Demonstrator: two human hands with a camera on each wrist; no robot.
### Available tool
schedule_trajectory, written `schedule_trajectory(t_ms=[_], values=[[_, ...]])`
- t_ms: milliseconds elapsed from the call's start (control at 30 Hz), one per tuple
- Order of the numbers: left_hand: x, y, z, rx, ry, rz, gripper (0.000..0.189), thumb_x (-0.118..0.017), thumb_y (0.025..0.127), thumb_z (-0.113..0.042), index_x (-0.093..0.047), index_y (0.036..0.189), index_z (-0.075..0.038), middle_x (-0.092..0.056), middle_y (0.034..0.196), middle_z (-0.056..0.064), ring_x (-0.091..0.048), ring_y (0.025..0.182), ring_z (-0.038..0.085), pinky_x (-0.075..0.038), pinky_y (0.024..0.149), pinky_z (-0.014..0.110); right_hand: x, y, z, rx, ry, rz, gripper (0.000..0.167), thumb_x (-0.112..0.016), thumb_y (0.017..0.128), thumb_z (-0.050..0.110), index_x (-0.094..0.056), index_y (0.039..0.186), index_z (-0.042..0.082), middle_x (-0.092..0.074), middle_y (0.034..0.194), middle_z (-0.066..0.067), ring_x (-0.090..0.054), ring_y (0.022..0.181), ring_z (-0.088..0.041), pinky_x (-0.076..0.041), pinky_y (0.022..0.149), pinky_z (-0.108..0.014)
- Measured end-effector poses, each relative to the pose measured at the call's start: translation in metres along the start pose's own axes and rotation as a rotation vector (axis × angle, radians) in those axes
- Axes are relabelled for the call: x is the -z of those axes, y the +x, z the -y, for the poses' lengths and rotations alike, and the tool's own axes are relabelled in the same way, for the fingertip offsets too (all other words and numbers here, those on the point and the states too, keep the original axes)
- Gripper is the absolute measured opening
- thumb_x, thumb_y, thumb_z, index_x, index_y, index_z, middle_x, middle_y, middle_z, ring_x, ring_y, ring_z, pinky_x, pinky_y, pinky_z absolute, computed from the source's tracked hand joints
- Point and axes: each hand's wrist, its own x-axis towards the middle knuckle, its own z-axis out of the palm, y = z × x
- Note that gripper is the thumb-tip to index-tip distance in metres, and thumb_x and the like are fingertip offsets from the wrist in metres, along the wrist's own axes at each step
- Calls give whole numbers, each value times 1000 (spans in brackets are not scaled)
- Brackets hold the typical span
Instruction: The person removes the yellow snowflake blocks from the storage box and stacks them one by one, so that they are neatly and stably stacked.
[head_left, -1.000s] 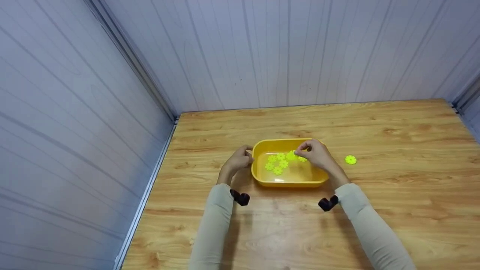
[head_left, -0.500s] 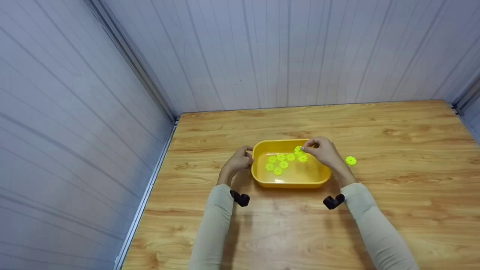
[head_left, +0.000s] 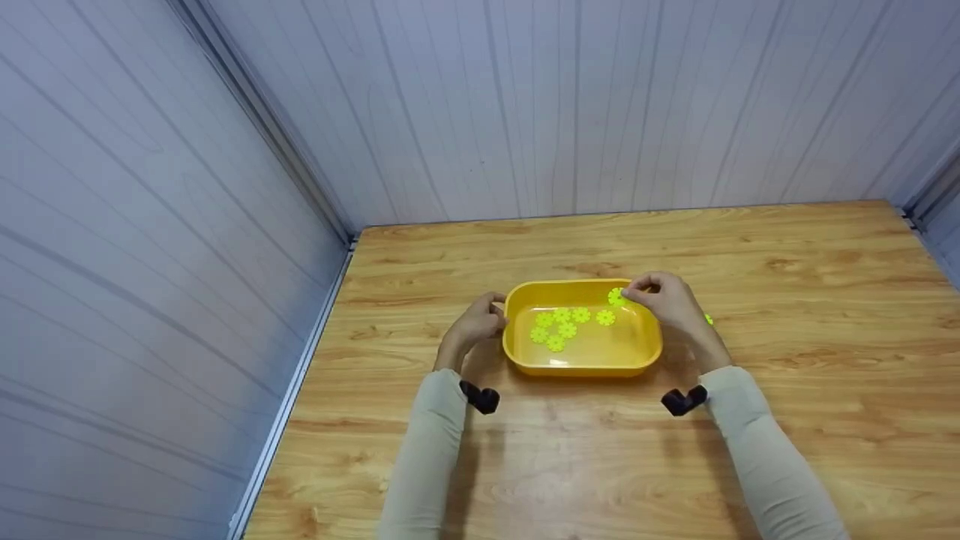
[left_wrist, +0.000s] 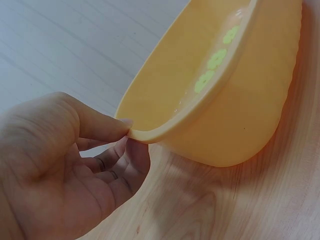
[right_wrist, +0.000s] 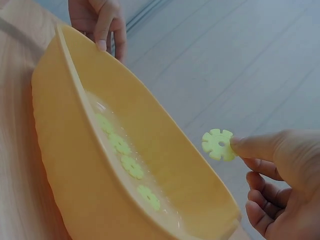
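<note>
A yellow plastic basin point(head_left: 581, 370) stands on the wooden table, with several neon-yellow snowflake discs point(head_left: 568, 329) lying flat on its floor. At the basin's left end my left hand point(head_left: 478, 322) pinches the rim between thumb and fingers, as the left wrist view point(left_wrist: 75, 160) also shows. My right hand point(head_left: 667, 304) holds one notched snowflake disc point(right_wrist: 218, 144) by its edge between thumb and forefinger. That disc is up near the basin's back right corner, above the rim. In the right wrist view the other right-hand fingers point(right_wrist: 262, 200) are curled loosely.
Another disc point(head_left: 709, 319) lies on the table point(head_left: 810, 337) right of the basin, mostly hidden behind my right wrist. Pale panelled walls point(head_left: 570, 105) stand at the back and left. A black wrist camera point(head_left: 684, 401) juts inward from the right sleeve; the left one has its like.
My right hand has lifted a disc off the group and moved it right toward the basin's back right corner. The left hand has kept its grip on the rim.
</note>
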Motion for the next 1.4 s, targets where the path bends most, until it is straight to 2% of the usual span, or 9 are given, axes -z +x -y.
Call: schedule_trajectory(t_ms=[200, 400, 633, 733, 967, 1200, 1400], values=[[-1, -1, 0, -14, 2, 0, 46, -47, 91, 2, -43, 136, -5, -45, 89, 5, -46, 80, 17, -45, 92, 48, 6, -2, -5, -25, 1, -4, 35, -59, 93, 36, -63, 105, 4, -58, 103, -9, -48, 87, -19, -44, 71, -21], [0, -2, 1, -36, 10, 2, 46, -46, 91, 1, -41, 137, -3, -44, 88, 4, -44, 76, 16, -46, 90, 48, 15, -4, -13, -2, 14, -18, 37, -60, 93, 38, -64, 107, 4, -60, 103, -10, -48, 85, -18, -43, 70, -22], [-1, 0, 1, -20, 42, -18, 46, -49, 90, -1, -43, 135, -6, -46, 90, 4, -45, 78, 15, -45, 82, 39, 27, -6, -20, -34, 13, -32, 42, -59, 92, 42, -64, 110, 4, -60, 107, -9, -48, 89, -17, -43, 72, -24], [-1, 0, 2, -15, 44, -23, 45, -49, 90, -1, -44, 135, -7, -46, 91, 4, -46, 80, 16, -46, 84, 40, 31, -8, -23, -62, 18, -37, 42, -59, 92, 42, -63, 111, 5, -58, 107, -8, -48, 89, -18, -43, 72, -26], [-1, 0, 3, -8, 20, -23, 45, -48, 91, 0, -44, 135, -7, -46, 92, 5, -46, 82, 16, -46, 91, 47, 42, -13, -34, -69, 17, -44, 47, -57, 92, 46, -62, 113, 4, -58, 109, -10, -49, 93, -21, -46, 76, -31], [1, -2, 0, -13, 11, 2, 47, -49, 90, 1, -43, 136, -5, -46, 90, 5, -46, 80, 18, -46, 83, 40, 53, -16, -49, -90, 4, -54, 51, -57, 92, 48, -62, 115, 2, -59, 110, -10, -53, 100, -27, -49, 81, -34], [0, -1, 4, -33, -23, 11, 46, -46, 91, 2, -42, 136, -6, -46, 90, 5, -45, 80, 18, -46, 88, 47, 56, -18, -65, -168, 0, -24, 59, -55, 91, 51, -58, 120, 0, -57, 119, -16, -51, 111, -32, -46, 84, -34]])
